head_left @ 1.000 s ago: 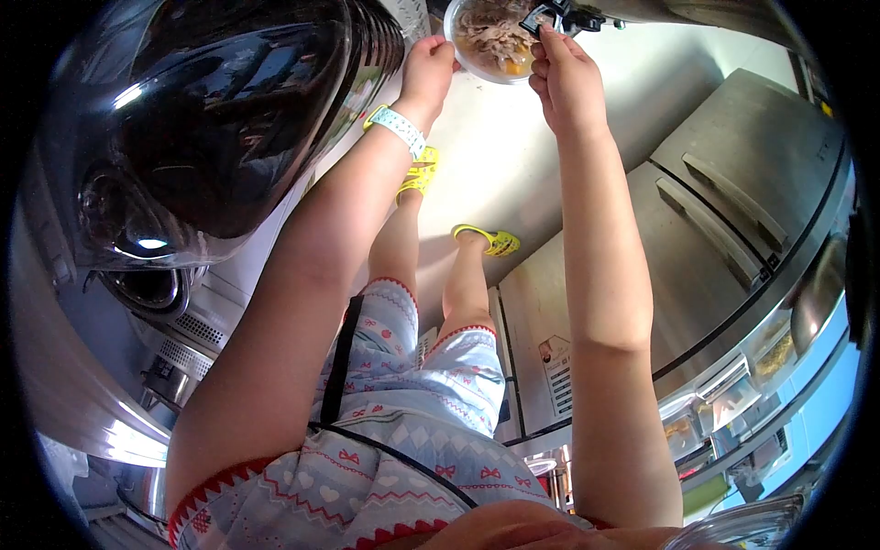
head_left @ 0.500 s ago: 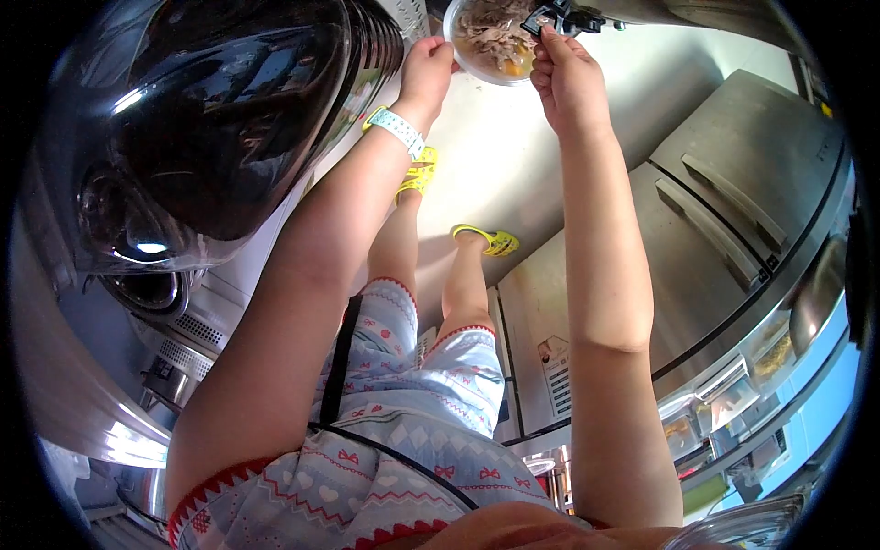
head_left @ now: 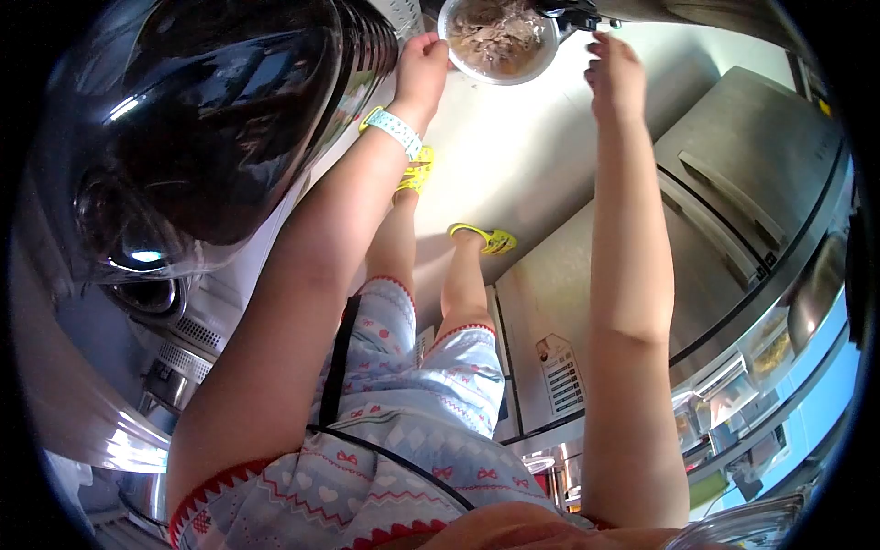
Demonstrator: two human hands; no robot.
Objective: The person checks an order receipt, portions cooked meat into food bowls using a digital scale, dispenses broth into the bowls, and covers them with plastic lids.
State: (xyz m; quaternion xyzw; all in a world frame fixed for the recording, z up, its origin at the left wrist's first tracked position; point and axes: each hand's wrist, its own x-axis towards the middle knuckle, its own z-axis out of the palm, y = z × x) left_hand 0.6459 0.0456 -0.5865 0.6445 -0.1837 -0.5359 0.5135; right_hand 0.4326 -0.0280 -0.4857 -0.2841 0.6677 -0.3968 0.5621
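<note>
A round white-rimmed bowl [head_left: 500,77] with sliced meat in liquid is at the top centre. My left hand [head_left: 423,77] is closed at its left edge, fingertips against the rim. A black clip-like object [head_left: 576,16] sits by the bowl's upper right edge. Right of the bowl and just below the black object, my right hand [head_left: 618,81] is apart from both. Its fingers are loosely curled and separated, with nothing visible in them. A patterned light-blue band [head_left: 396,133] circles my left wrist.
A large glossy black appliance [head_left: 229,119] fills the upper left, near my left forearm. Stainless steel doors with handles [head_left: 733,183] stand on the right, beside my right arm. Below my hands are yellow clogs [head_left: 495,241] on the floor.
My right hand has let go of the black object and moved right, away from the bowl. The bowl has shifted slightly, and more of its right rim shows. My left hand remains at its edge.
</note>
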